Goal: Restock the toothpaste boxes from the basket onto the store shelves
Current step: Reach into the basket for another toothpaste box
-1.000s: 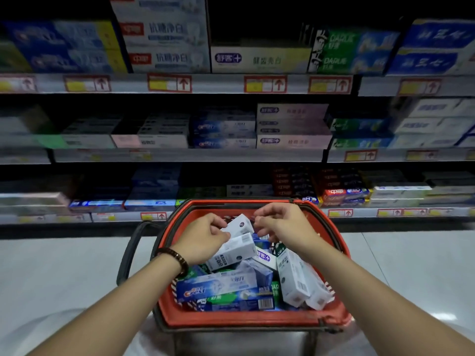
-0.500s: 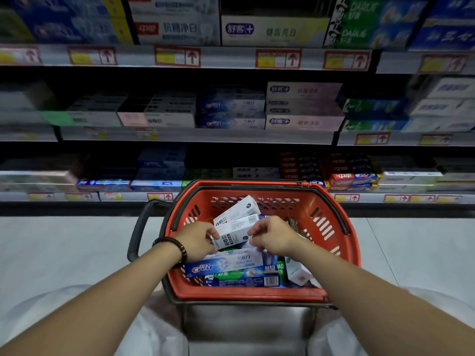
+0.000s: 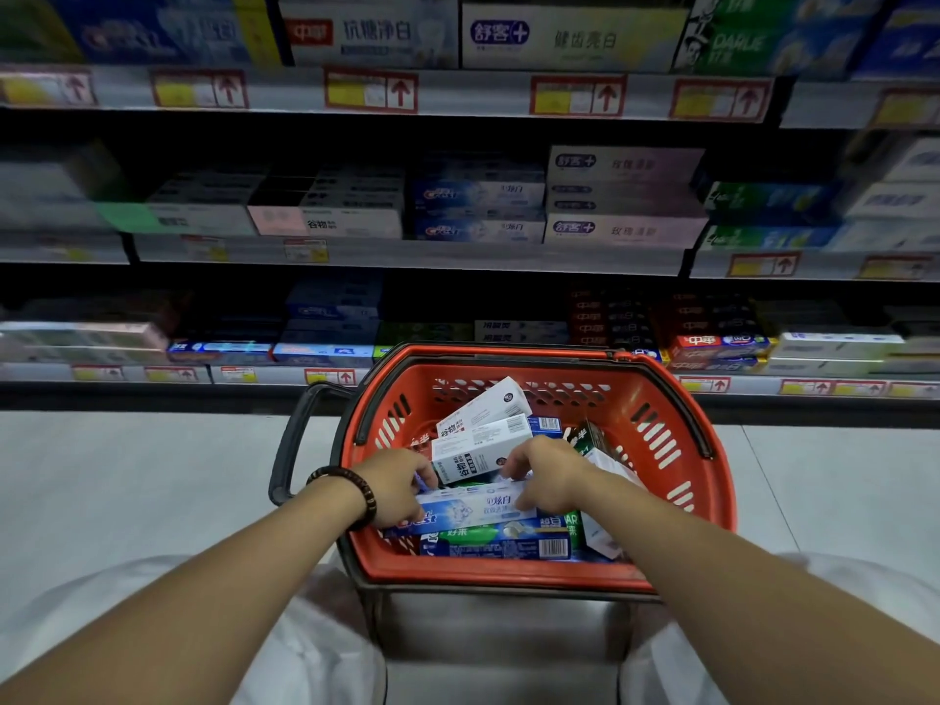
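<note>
White toothpaste box (image 3: 478, 447) in basket (image 3: 508, 572) between left hand (image 3: 402, 488) and right hand (image 3: 552, 470), fingers (image 3: 513, 466) clamped on its ends

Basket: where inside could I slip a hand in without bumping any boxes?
Open room lies along the far wall of the basket, right of the white boxes, up to the slotted right side. A smaller patch sits in the far left corner. The near half is crowded with piled boxes, left hand and right hand gripping the blue box.

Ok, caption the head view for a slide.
Left hand and right hand dig among toothpaste boxes in a red basket, stocked shelves ahead.
</note>
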Motion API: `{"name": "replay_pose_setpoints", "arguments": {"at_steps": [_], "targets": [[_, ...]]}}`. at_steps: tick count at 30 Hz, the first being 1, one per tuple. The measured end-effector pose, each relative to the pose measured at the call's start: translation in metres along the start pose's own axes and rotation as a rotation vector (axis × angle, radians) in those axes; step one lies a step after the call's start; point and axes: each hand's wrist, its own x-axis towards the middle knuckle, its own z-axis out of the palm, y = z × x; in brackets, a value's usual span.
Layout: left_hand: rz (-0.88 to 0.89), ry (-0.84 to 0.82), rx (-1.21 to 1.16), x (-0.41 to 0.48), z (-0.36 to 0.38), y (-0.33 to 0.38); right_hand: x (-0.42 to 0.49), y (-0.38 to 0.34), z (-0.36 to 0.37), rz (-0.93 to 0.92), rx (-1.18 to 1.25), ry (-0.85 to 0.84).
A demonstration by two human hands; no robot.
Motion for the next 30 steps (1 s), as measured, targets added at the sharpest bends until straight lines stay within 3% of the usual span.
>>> {"name": "replay_pose_setpoints", "arguments": {"at_steps": [12, 30], "targets": [[0.031, 0.190, -0.152, 0.002, -0.018, -0.010, 0.005, 0.007, 0.007, -0.049, -0.094, -0.002], [0.016, 0.227, -0.182, -0.008, -0.037, -0.002, -0.013, 0.021, -0.026, -0.093, 0.054, 0.054]]}}
